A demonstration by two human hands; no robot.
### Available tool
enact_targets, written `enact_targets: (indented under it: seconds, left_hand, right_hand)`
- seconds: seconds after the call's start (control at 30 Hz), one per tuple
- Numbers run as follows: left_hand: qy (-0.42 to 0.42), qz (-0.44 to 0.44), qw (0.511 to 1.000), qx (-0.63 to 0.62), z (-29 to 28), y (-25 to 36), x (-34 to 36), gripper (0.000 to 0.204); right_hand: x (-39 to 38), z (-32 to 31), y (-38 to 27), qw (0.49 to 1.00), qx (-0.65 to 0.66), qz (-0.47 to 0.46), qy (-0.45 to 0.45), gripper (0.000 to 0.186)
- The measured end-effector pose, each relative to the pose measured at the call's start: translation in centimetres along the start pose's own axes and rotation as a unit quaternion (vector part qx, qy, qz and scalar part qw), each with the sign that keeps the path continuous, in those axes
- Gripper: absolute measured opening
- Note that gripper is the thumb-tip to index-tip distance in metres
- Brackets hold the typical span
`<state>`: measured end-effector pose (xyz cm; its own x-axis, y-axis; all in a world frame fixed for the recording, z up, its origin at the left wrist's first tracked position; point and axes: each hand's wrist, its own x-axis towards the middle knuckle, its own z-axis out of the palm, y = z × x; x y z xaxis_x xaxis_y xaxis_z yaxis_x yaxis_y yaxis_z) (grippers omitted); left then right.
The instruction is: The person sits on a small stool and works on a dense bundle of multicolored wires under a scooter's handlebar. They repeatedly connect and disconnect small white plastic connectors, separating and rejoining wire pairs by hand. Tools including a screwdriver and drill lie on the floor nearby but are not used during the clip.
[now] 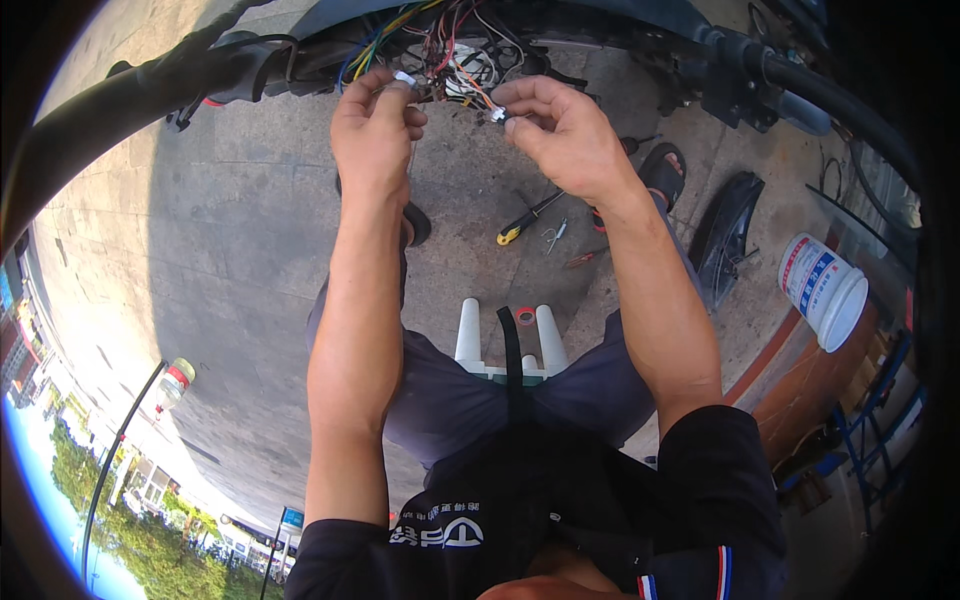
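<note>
Both my arms reach up to a tangle of coloured wires point(445, 45) that hangs from the open front of a vehicle with a handlebar. My left hand point(370, 130) is closed in a pinch on a small white plug connector point(404, 78) at the left of the bundle. Across a short gap, my right hand point(570, 135) has thumb and fingers closed on another small connector point(498, 115), white and dark, with orange and white wires running up from it. The two connectors are apart. Fine details of both are too small to make out.
A yellow-handled screwdriver point(511, 232) and a few small tools lie on the paving below my right forearm. A red tape roll point(525, 316) is by the pale stool point(552, 340) between my legs. A black curved panel point(722, 230) and a white bucket point(838, 305) are at the right.
</note>
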<state>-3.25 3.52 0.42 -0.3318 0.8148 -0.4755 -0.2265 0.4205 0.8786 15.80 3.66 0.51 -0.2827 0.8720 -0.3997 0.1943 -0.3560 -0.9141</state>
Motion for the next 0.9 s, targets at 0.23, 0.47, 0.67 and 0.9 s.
enact_targets:
  seconds: [0.23,0.47,0.67,0.9]
  left_hand:
    - [0.007,-0.023,1.000,-0.012,-0.34,0.00,0.23,0.016]
    - [0.006,-0.036,0.999,-0.018,-0.51,-0.10,0.42,0.016]
    - [0.009,-0.041,0.999,-0.019,-0.44,-0.03,0.38,0.017]
    - [0.010,-0.046,0.999,-0.025,-0.38,0.10,0.24,0.018]
  right_hand:
    - [-0.13,0.16,-0.18,1.000,-0.019,0.004,0.000,0.030]
    - [-0.22,0.04,-0.44,1.000,-0.028,-0.003,0.009,0.033]
    - [-0.23,0.12,-0.24,0.999,-0.044,-0.001,0.009,0.029]
    - [-0.29,0.20,-0.25,0.999,-0.042,-0.008,0.008,0.029]
